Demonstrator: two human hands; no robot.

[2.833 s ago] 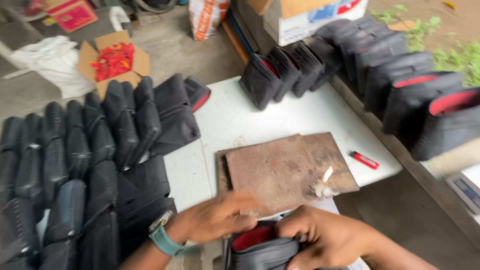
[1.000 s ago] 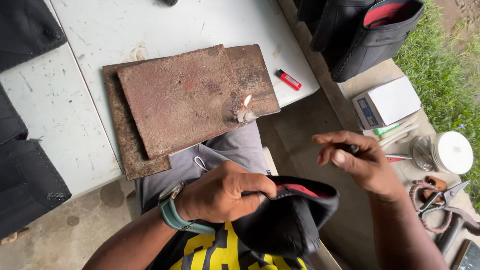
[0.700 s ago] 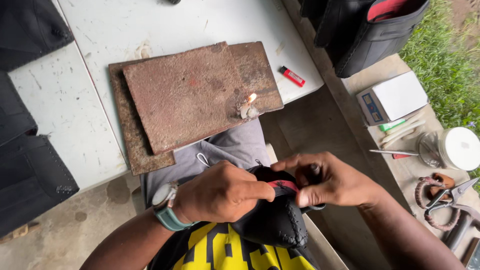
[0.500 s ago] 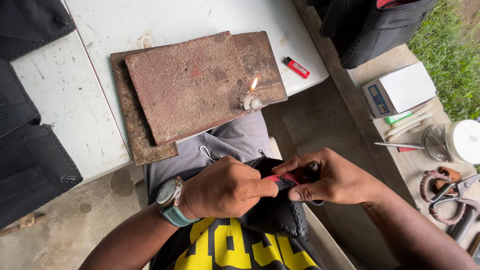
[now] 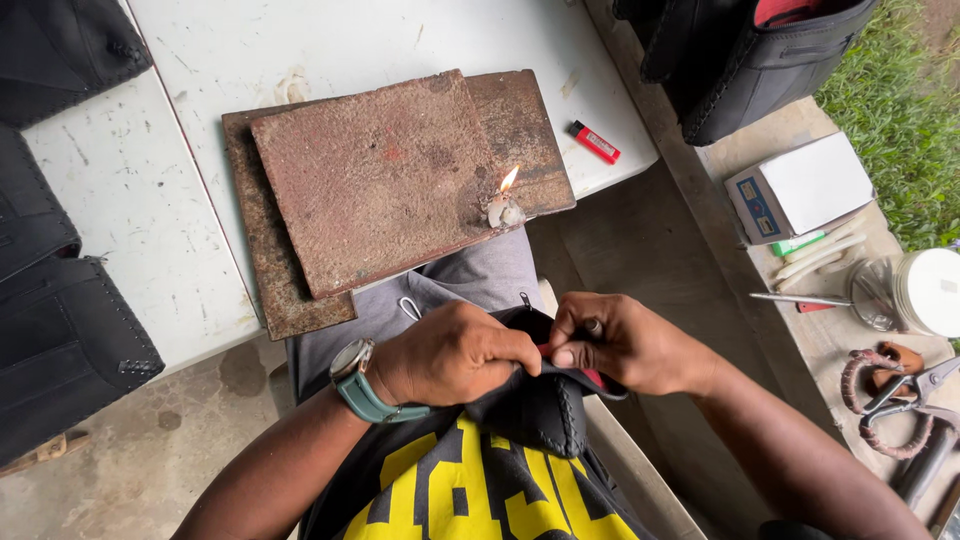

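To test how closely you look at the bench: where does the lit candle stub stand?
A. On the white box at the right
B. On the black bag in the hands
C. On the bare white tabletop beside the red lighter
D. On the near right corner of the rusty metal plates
D: the candle stub burns on the corner of the rusty metal plates, apart from the red lighter on the white table.

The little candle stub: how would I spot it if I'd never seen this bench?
Start at the white table and find the two stacked rusty metal plates. At the upper plate's near right corner sits a pale wax candle stub. It is the only thing burning, unlike the red lighter lying nearby.
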